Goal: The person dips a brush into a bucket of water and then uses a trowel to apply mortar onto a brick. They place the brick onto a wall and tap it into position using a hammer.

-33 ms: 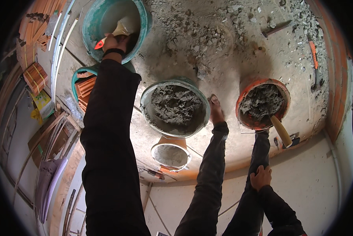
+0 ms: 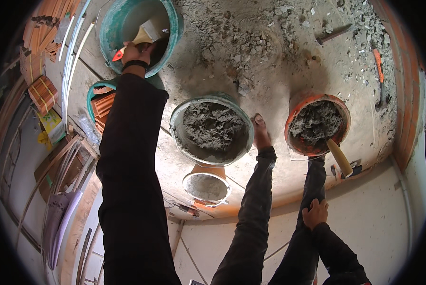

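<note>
Left arm (image 2: 132, 175) extended forward, dark-sleeved, bare at the wrist (image 2: 135, 71); left hand (image 2: 137, 53) closed in a grip. Right forearm (image 2: 339, 254) drawn in close, angled inward; right hand (image 2: 315, 214) laid on the right leg (image 2: 313, 183), fingers lightly bent, grasping nothing. Left leg (image 2: 251, 204) outstretched, left foot (image 2: 260, 128) bare.

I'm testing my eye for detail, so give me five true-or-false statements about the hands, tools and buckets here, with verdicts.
1. The left hand holds a brush. True.
2. Both hands are on it. False: the right hand rests on the right leg.
3. A pale handle sticks out over the rim of the orange bucket. True.
4. Every tool stands in a bucket. False: a hammer with an orange grip lies on the floor.
5. The pale green bucket holds gray mix. True.
</note>
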Demonstrator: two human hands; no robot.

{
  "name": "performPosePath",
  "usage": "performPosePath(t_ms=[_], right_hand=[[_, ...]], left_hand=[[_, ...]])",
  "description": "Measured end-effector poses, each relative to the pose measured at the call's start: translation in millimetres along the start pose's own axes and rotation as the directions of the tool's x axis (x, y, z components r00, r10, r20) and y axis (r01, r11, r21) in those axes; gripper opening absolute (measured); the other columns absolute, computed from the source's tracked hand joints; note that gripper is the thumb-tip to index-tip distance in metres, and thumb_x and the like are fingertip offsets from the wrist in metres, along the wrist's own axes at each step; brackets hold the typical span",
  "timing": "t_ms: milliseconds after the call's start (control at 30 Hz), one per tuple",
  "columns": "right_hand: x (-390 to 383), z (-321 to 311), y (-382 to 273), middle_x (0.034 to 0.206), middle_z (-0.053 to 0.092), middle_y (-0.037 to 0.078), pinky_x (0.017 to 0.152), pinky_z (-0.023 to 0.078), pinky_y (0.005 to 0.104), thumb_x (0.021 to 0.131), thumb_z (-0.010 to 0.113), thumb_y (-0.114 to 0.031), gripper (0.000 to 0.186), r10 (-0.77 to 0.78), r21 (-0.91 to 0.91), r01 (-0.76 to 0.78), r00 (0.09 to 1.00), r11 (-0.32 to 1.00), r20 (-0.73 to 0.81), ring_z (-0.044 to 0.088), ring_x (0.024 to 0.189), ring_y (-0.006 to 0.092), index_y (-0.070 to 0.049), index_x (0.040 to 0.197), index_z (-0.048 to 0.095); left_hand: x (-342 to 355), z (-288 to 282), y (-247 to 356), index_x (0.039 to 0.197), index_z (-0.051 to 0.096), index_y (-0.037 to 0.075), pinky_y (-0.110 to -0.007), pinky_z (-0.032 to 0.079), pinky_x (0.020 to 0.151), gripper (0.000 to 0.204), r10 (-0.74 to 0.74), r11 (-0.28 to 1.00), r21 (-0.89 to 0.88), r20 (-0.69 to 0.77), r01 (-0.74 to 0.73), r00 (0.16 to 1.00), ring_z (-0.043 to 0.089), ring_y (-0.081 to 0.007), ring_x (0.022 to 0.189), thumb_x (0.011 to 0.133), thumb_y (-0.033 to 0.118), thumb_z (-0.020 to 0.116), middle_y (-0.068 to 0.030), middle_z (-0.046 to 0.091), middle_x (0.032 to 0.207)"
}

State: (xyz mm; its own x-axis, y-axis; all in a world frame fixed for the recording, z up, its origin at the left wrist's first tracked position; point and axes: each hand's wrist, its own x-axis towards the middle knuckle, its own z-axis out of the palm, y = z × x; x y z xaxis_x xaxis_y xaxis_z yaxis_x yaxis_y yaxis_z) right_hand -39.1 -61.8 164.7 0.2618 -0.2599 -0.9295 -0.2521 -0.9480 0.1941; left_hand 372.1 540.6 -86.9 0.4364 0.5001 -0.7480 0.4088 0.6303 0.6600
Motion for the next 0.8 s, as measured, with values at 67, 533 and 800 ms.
performPosePath(t_ms=[67, 533, 800], right_hand=[[0, 3, 2, 0.098, 0.047, 0.022, 0.078, 0.048, 0.0524, 0.074, 0.065, -0.018, 0.023, -0.019, 0.000, 0.019, 0.999, 1.000, -0.028, 0.050, 0.094, 0.0415, -0.005, 0.085, 0.050], [5, 11, 16, 0.102, 0.050, 0.022, 0.085, 0.048, 0.0507, 0.076, 0.063, -0.023, 0.025, -0.014, -0.004, 0.014, 1.000, 1.000, -0.011, 0.050, 0.104, 0.0413, -0.005, 0.090, 0.055], [3, 17, 31, 0.107, 0.049, 0.024, 0.088, 0.047, 0.0483, 0.079, 0.065, -0.028, 0.031, -0.049, 0.021, 0.049, 0.999, 0.999, -0.003, 0.050, 0.103, 0.0405, -0.003, 0.096, 0.057]], left_hand=[[-19, 0, 13, 0.136, 0.041, 0.004, -0.066, 0.039, 0.106, 0.040, 0.047, 0.999, 0.023, 0.023, -0.047, 0.999, 0.050, -0.0310, 0.106, 0.106, 0.030, 0.040, -0.0113, 0.052, 0.119], [-346, 40, -38, 0.120, 0.044, 0.011, -0.051, 0.057, 0.089, 0.032, 0.142, 0.970, 0.060, 0.649, -0.237, 0.748, 0.061, -0.0250, 0.106, 0.098, 0.030, 0.058, -0.0153, 0.061, 0.122], [-491, 46, -190, 0.105, 0.049, 0.004, -0.045, 0.053, 0.094, 0.026, 0.335, 0.829, 0.030, 0.772, -0.558, 0.540, 0.066, -0.0353, 0.107, 0.086, -0.009, 0.060, -0.0199, 0.066, 0.110]])
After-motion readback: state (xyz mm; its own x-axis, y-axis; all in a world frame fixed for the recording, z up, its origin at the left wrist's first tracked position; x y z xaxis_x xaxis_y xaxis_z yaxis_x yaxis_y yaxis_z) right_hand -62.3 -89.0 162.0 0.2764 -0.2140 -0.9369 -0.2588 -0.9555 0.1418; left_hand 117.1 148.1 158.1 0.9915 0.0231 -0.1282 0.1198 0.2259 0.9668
